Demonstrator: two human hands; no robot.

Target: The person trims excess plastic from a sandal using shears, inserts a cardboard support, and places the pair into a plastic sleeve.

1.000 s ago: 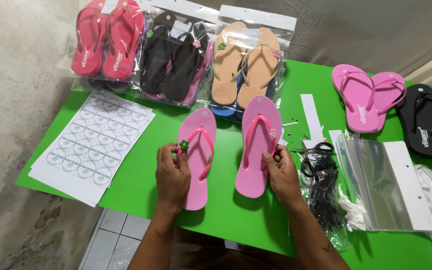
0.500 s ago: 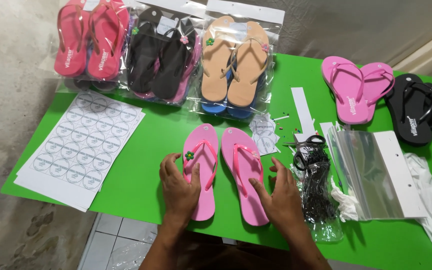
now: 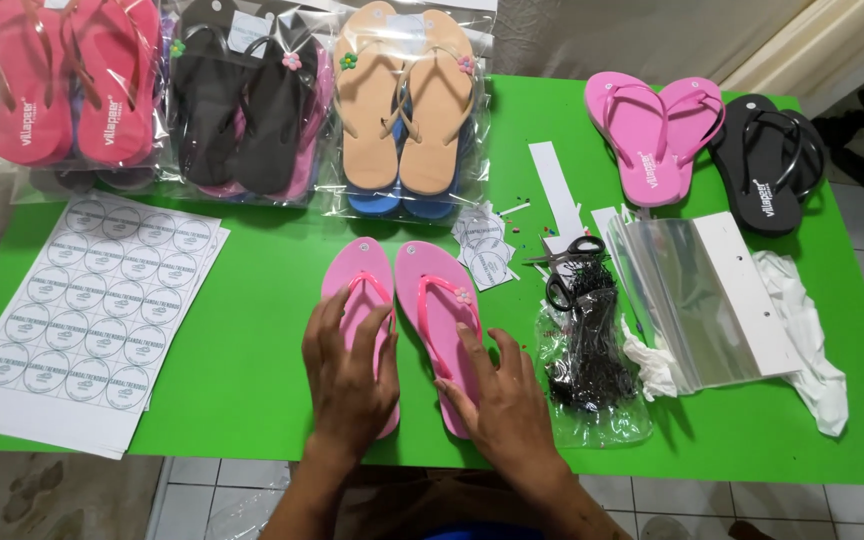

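Note:
Two pink flip-flops lie side by side on the green table [image 3: 252,330], toes pointing away from me. My left hand [image 3: 347,375] rests flat on the left flip-flop [image 3: 357,270], fingers spread over its strap and heel. On the right flip-flop [image 3: 432,290], my right hand [image 3: 502,395] lies flat over the heel half. A small flower charm [image 3: 464,296] sits on the right flip-flop's strap.
Sticker sheets [image 3: 92,320] lie at the left. Bagged red [image 3: 72,85], black [image 3: 242,105] and tan flip-flops [image 3: 407,100] line the back. To the right are scissors [image 3: 572,255], a bag of black ties [image 3: 592,350], clear bags [image 3: 697,300], white cloth [image 3: 802,340], and loose pink [image 3: 652,135] and black pairs [image 3: 767,160].
The two pink flip-flops have come together from apart and now lie parallel. Both hands have moved from their sides onto the heel halves and flattened.

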